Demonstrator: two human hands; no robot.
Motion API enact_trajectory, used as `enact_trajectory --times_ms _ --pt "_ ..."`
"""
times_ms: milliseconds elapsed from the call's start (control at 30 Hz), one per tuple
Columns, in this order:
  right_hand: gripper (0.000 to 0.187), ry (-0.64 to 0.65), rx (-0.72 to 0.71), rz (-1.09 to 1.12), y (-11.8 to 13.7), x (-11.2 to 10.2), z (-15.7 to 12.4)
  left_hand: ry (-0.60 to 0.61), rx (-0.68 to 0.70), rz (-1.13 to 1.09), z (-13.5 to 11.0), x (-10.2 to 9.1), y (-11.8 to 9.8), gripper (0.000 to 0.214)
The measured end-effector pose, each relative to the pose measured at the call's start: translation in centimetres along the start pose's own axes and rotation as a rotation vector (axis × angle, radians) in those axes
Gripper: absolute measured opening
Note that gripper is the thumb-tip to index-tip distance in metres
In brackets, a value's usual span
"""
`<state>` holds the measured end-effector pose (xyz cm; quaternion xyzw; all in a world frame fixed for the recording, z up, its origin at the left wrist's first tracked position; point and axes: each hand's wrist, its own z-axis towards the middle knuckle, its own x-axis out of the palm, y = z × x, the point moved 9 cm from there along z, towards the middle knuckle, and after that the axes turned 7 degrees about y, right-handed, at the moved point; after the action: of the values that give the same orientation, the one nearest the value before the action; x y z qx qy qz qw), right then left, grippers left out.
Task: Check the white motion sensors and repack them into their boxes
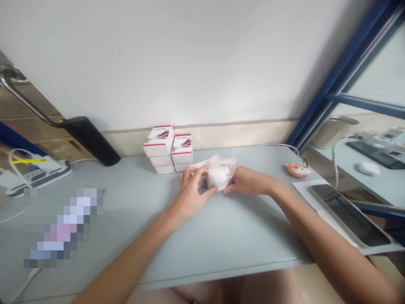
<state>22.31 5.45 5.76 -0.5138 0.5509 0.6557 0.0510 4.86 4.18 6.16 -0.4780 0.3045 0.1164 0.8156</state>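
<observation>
The left hand's [190, 195] fingers curl, slightly spread, around a small white object in clear plastic wrap [219, 177], and the right hand's [248, 181] fingers, pressed together, touch its other side. It is held over the counter [221, 240] beside a printed card [201, 181]. Just beyond stand stacked white boxes [160, 147] with red markings, their writing too small to read.

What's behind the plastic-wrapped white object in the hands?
Behind the plastic-wrapped white object stand stacked white-and-red boxes against the wall. A flat white carton also lies just behind it, its middle covered by the object and the left hand.
</observation>
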Motion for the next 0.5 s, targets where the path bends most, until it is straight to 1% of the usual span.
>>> enact_trajectory --times_ms 67,133,233,300,367,433,500 --pt "0.027 0.0 -0.006 0.001 0.0 0.3 0.0 0.068 0.002 -0.053 0.0 0.6 0.0 0.057" --pt "0.035 0.031 0.005 0.009 0.0 0.5 0.0 0.109 0.019 -0.011 0.0 0.9 -0.2 0.055" --pt "0.053 0.074 -0.012 0.038 0.3 0.4 -0.3 0.122 0.051 0.207 0.0 1.0 -0.4 0.043" --pt "0.061 0.033 -0.047 0.068 0.5 -0.2 -0.4 0.137 0.075 0.331 0.1 1.1 -0.6 0.037" --pt "0.06 -0.001 -0.065 0.093 0.6 -0.5 -0.3 0.162 0.095 0.395 0.0 1.3 -0.9 0.036" --pt "0.052 0.024 -0.08 0.096 0.7 0.2 0.1 0.188 0.107 0.409 -0.1 1.4 -1.3 0.042" --pt "0.046 0.045 -0.103 0.092 0.9 1.1 0.5 0.19 0.115 0.382 -0.3 1.3 -1.9 0.052"
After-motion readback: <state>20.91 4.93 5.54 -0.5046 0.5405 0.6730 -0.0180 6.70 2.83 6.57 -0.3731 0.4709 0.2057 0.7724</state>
